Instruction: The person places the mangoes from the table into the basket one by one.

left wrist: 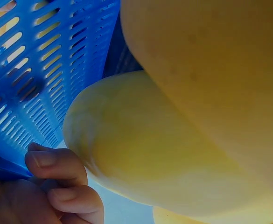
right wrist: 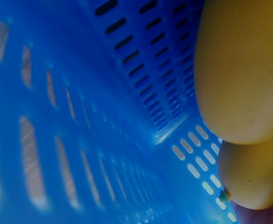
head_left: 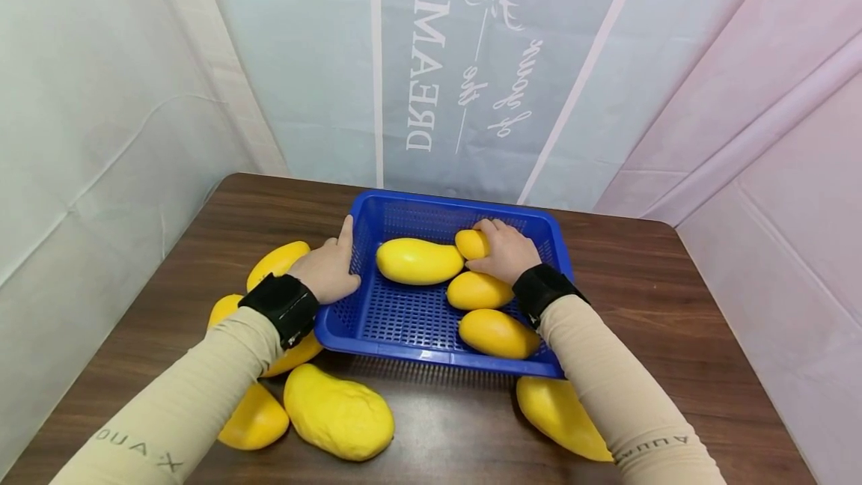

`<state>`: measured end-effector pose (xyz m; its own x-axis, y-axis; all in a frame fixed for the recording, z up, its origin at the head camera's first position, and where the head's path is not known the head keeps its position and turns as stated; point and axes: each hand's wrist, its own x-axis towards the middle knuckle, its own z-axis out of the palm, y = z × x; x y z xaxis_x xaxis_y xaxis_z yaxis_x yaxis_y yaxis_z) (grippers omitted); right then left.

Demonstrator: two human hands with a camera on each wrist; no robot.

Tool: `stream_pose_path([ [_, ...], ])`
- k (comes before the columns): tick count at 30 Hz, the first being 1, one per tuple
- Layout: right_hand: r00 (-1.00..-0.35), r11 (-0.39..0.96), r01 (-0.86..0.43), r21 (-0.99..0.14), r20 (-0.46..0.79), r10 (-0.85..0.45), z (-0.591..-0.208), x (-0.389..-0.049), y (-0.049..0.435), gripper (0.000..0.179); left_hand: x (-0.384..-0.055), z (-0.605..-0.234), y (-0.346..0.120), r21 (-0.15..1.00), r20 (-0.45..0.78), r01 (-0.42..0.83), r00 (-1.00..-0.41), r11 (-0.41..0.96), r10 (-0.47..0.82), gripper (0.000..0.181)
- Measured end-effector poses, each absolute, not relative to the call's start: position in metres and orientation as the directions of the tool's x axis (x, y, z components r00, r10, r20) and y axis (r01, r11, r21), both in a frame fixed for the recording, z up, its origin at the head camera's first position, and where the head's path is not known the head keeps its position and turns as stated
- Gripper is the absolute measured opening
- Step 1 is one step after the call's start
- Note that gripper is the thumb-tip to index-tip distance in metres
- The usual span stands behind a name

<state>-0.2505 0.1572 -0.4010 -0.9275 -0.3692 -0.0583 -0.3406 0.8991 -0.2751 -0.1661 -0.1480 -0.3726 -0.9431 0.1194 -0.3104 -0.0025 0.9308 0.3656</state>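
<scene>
A blue plastic basket with slotted walls sits on the table. My left hand grips its left rim, index finger pointing along the edge and thumb over it; in the left wrist view curled fingers show beside the slotted outer wall. Inside the basket my right hand holds a small yellow mango near the back wall, partly covered by the fingers. Just in front of that hand lie a second mango and a third mango. A longer, paler yellow fruit lies to their left.
Left of the basket, several mangoes lie partly hidden by my left arm. A big lumpy yellow fruit rests in front of the basket, and another yellow fruit lies by my right sleeve. Printed cloth hangs behind the wooden table.
</scene>
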Motion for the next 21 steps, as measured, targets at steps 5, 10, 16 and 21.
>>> stream_pose_path([
  [5,-0.923,0.895,-0.342,-0.285,-0.076,-0.377,-0.4034,-0.2509,0.1561,0.068,-0.1657,-0.3731,-0.1493,0.367,-0.313,0.002,-0.941,0.930,0.125,0.099],
  [10,-0.919,0.892,-0.349,-0.288,-0.082,-0.386,-0.4031,-0.2498,0.1562,0.069,-0.1667,-0.3730,-0.1493,0.369,-0.314,0.008,-0.940,0.929,0.133,0.099],
  [16,-0.909,0.887,-0.351,-0.301,-0.116,-0.399,-0.4017,-0.2494,0.1565,0.070,-0.1669,-0.3718,-0.1485,0.369,-0.328,-0.001,-0.936,0.929,0.129,0.100],
  [21,-0.911,0.891,-0.339,-0.301,-0.133,-0.391,-0.4024,-0.2502,0.1573,0.072,-0.1660,-0.3710,-0.1472,0.375,-0.328,-0.002,-0.936,0.927,0.131,0.100],
])
